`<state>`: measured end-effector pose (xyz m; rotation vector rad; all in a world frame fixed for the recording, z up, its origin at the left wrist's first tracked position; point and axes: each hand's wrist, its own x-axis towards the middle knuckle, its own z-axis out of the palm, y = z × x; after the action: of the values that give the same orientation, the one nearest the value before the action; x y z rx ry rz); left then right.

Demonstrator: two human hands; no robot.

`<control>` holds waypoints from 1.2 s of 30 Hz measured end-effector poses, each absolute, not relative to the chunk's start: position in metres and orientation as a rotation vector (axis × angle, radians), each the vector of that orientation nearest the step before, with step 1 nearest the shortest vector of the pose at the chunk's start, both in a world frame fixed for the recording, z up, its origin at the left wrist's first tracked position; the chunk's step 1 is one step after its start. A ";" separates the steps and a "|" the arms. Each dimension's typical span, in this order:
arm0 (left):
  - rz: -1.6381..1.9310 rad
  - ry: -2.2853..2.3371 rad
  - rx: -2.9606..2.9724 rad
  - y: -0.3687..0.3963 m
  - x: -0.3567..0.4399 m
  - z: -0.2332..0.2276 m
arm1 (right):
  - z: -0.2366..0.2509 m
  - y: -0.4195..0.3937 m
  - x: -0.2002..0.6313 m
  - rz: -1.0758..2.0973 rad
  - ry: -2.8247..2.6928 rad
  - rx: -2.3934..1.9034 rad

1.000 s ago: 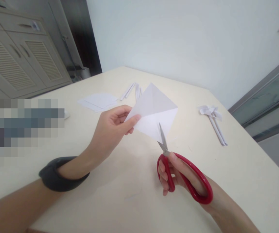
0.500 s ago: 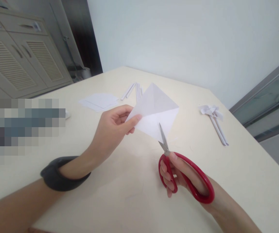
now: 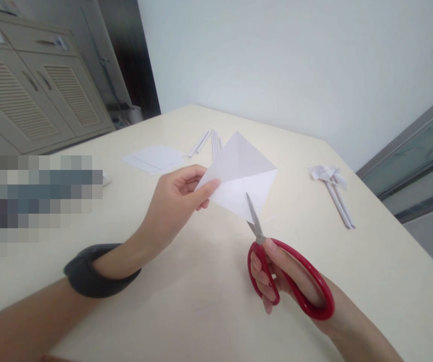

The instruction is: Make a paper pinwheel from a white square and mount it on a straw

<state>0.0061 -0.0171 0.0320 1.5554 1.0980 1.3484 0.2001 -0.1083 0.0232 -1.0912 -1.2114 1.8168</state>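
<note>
My left hand point(image 3: 175, 201) pinches the left corner of a folded white paper square point(image 3: 241, 173) and holds it up over the cream table point(image 3: 201, 301). The paper shows a crease across its middle. My right hand point(image 3: 277, 274) grips red-handled scissors point(image 3: 292, 279), fingers through the loops. The steel blades point(image 3: 253, 216) are closed into the paper's lower corner along a diagonal. A dark band sits on my left wrist point(image 3: 99, 269).
Flat white paper sheets point(image 3: 154, 158) lie at the back left of the table, with several rolled paper sticks point(image 3: 209, 142) behind them. A paper pinwheel on sticks point(image 3: 333, 188) lies at the right. Louvred cabinets point(image 3: 31, 90) stand beyond the table's left edge.
The scissor blades have closed slightly deeper into the paper's lower corner. Both hands stay almost where they were.
</note>
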 end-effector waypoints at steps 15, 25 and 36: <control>1.340 1.092 1.553 -0.015 0.006 0.031 | 0.029 -0.109 0.200 1.800 -1.240 -1.110; 1.294 1.107 1.603 -0.016 0.005 0.030 | 0.026 -0.110 0.198 1.794 -1.220 -1.154; 1.276 1.112 1.616 -0.016 0.004 0.031 | 0.024 -0.107 0.197 1.766 -1.264 -1.162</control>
<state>0.0044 -0.0158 0.0309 1.6157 1.1118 1.2756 0.1974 -0.1072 0.0241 -1.1621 -1.2637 1.7659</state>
